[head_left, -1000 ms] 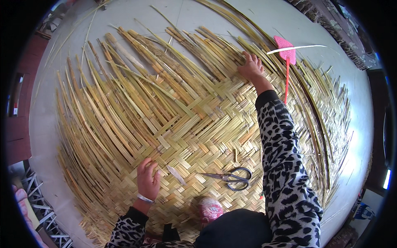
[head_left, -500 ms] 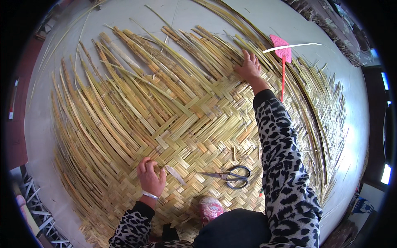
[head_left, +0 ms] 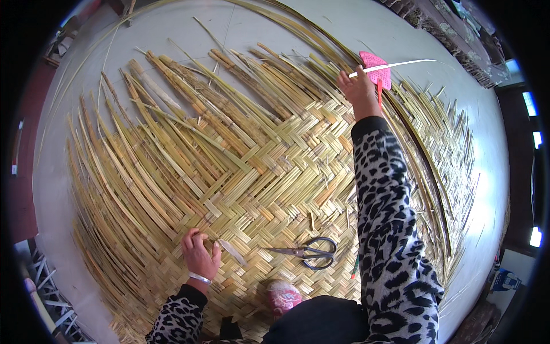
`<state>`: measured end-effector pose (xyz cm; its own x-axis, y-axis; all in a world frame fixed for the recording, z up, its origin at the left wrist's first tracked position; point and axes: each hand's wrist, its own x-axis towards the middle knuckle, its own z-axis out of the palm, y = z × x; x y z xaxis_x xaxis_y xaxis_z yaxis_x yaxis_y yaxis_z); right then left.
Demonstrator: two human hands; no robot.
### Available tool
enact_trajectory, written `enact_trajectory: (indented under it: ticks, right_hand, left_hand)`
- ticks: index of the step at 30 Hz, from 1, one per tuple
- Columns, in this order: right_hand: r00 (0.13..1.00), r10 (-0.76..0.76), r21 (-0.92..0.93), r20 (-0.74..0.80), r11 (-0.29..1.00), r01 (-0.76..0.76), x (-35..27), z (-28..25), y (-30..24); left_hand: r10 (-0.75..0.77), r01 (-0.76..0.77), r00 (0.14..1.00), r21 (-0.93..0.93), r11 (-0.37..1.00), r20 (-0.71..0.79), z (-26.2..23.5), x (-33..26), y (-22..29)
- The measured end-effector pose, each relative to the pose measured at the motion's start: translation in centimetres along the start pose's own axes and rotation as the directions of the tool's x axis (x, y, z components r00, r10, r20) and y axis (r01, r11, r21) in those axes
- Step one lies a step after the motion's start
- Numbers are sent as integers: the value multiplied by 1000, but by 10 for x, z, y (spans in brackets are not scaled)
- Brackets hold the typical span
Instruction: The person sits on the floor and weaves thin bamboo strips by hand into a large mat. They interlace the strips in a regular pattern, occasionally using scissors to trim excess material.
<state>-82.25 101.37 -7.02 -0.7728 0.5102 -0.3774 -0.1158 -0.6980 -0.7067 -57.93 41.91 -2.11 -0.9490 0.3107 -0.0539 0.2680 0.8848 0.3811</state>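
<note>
**Woven mat under two hands**

Mat (head_left: 275, 172) of woven yellow strips is spread flat over the pale floor (head_left: 355, 23), filling most of the view, with loose strip ends fanning out from nine o'clock round to three o'clock. One mat is seen.

The left hand (head_left: 199, 252) is laid on the mat at seven o'clock, fingers curled together, with a pale flat strip (head_left: 232, 251) pinched between thumb and fingertips; the strip points toward four o'clock from the hand. A bangle (head_left: 200, 278) is worn on that wrist.

The right hand (head_left: 358, 89) is stretched out to one o'clock, resting at the mat's far edge. A long thin white sliver (head_left: 395, 65) is held in its fingers and runs off toward three o'clock; whether the other fingers are spread or closed cannot be told.

One pink flat tool (head_left: 375, 67) with a thin red handle lies just beyond the right hand, touching the mat's edge strips. One pair of scissors (head_left: 306, 252), blades shut, lies on the mat at six o'clock, between the two arms and apart from both hands.
</note>
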Motion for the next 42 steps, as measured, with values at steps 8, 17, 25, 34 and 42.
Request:
enact_trajectory:
  ticks: [8, 17, 25, 34, 42]
  right_hand:
    - [950, -308, -281, 53, 908, 310, -106, 57, -11]
    - [551, 2, -541, 835, -180, 821, -375, 31, 135]
    - [331, 342, -286, 879, -178, 942, -464, 31, 164]
    - [562, 767, -921, 310, 390, -24, -511, 54, 196]
    - [520, 806, -928, 285, 368, -62, -511, 67, 205]
  left_hand:
    - [5, -7, 999, -66, 998, -32, -4, 4, -1]
    - [-87, 25, 992, -527, 849, -92, -19, 2, 44]
    - [-371, 689, 668, -724, -17, 645, -26, -30, 37]
    - [-306, 639, 757, -753, 156, 578, -8, -75, 4]
    - [-435, 318, 880, -916, 243, 191, -77, -57, -50]
